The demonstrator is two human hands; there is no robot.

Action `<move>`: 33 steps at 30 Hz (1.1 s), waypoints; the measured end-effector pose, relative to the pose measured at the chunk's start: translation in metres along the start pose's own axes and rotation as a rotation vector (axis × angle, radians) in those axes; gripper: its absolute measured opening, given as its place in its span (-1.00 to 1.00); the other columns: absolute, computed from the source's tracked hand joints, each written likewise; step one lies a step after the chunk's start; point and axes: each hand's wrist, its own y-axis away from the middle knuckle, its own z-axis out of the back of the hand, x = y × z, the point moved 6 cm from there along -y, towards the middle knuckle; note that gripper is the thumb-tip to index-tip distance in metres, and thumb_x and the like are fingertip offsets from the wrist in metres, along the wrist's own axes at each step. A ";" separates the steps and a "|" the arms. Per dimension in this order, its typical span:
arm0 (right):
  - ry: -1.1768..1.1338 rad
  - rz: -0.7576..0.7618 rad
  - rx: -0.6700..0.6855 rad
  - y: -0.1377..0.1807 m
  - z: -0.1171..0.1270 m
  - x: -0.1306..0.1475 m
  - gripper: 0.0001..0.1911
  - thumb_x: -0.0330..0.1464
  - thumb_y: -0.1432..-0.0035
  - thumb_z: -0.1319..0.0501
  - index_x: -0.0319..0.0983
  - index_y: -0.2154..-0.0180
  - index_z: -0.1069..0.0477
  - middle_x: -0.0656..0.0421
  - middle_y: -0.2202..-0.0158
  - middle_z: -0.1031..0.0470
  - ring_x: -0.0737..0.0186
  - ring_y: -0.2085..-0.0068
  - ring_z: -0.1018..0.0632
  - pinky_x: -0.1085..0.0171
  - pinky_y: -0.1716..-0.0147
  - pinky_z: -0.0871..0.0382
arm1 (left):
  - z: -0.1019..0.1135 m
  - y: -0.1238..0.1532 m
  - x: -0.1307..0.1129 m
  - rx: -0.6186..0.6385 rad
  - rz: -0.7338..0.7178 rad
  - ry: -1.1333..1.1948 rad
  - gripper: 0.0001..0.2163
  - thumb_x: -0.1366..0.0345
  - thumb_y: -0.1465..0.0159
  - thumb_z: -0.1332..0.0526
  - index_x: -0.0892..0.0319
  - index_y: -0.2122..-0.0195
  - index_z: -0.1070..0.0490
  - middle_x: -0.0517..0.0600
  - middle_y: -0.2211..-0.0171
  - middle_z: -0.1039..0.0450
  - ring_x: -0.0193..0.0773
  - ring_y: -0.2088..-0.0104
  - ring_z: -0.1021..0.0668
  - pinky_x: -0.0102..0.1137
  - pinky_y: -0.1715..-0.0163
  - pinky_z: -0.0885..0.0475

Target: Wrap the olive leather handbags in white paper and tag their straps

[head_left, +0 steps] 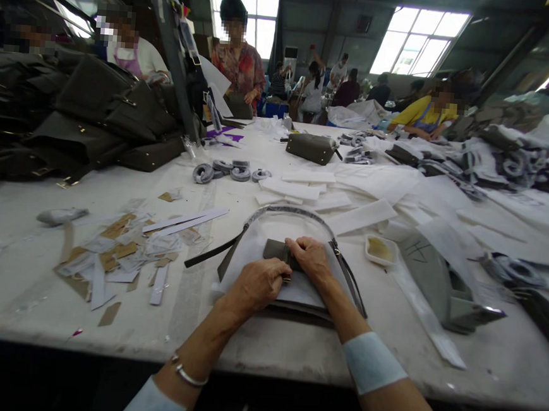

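The pale tabletop (35,288) carries a wrapped handbag (275,250), paper scraps (119,250), grey rolls (232,172), white strips (304,189), a small dish (381,250) and piled dark bags (95,122).

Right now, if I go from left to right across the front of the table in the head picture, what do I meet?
Pile of paper scraps → left hand → right hand → small white tray → folded grey bag piece.

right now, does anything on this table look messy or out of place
Yes: paper and cardboard scraps lie strewn crisscross on the table left of the left hand, some overlapping. The grey bag it grips lies flat.
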 end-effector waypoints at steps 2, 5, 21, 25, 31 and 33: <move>0.008 0.009 -0.006 0.000 0.000 0.000 -0.47 -0.08 -0.22 -0.10 -0.15 0.71 -0.16 0.20 0.64 -0.36 0.25 0.50 -0.36 0.26 0.39 -0.12 | 0.001 0.009 -0.003 0.069 -0.033 -0.008 -0.67 0.50 -0.27 -0.08 0.12 0.02 -0.48 0.00 -0.01 -0.53 -0.24 -0.03 -0.55 -0.33 -0.10 -0.42; 0.017 0.014 -0.021 0.000 0.000 0.000 -0.48 -0.07 -0.23 -0.09 -0.14 0.70 -0.16 0.20 0.63 -0.39 0.25 0.50 -0.35 0.25 0.38 -0.15 | 0.000 0.016 -0.009 0.164 -0.091 -0.050 -0.69 0.35 -0.37 -0.09 0.12 -0.12 -0.38 0.03 -0.18 -0.39 -0.21 -0.19 -0.41 -0.26 -0.22 -0.31; -0.266 0.160 0.209 0.021 0.014 0.025 -0.79 -0.24 -0.18 -0.18 -0.15 0.41 -0.53 0.20 0.39 -0.58 0.22 0.32 -0.52 0.29 0.23 -0.33 | -0.008 0.022 -0.018 0.102 -0.156 -0.283 -0.75 0.19 -0.32 -0.22 0.10 0.00 -0.43 0.03 0.04 -0.50 -0.13 0.03 -0.52 -0.21 0.00 -0.46; -0.206 0.231 0.433 0.034 0.025 0.026 -0.81 -0.34 -0.19 -0.19 -0.11 0.29 -0.60 0.22 0.31 -0.61 0.23 0.27 -0.55 0.28 0.18 -0.35 | -0.005 0.030 -0.016 -0.043 -0.226 -0.261 -0.76 0.19 -0.40 -0.08 0.14 0.03 -0.43 0.05 0.08 -0.53 -0.19 0.08 -0.56 -0.29 0.03 -0.48; 0.011 0.431 0.360 0.049 0.021 0.019 -0.78 -0.28 -0.28 -0.20 -0.02 0.07 -0.56 0.18 0.31 -0.57 0.21 0.22 -0.51 0.16 0.05 -0.22 | -0.006 0.038 -0.013 -0.109 -0.285 -0.213 -0.74 0.17 -0.41 -0.05 0.18 0.05 -0.44 0.06 0.20 -0.56 -0.21 0.15 -0.59 -0.32 0.09 -0.50; 0.021 0.500 0.341 0.052 0.015 0.020 -0.79 -0.28 -0.30 -0.20 -0.01 0.08 -0.56 0.18 0.32 -0.55 0.23 0.23 -0.50 0.16 0.06 -0.20 | -0.008 0.036 -0.011 -0.075 -0.252 -0.199 -0.72 0.14 -0.41 -0.05 0.18 0.08 -0.45 0.05 0.24 -0.55 -0.22 0.19 -0.59 -0.34 0.13 -0.50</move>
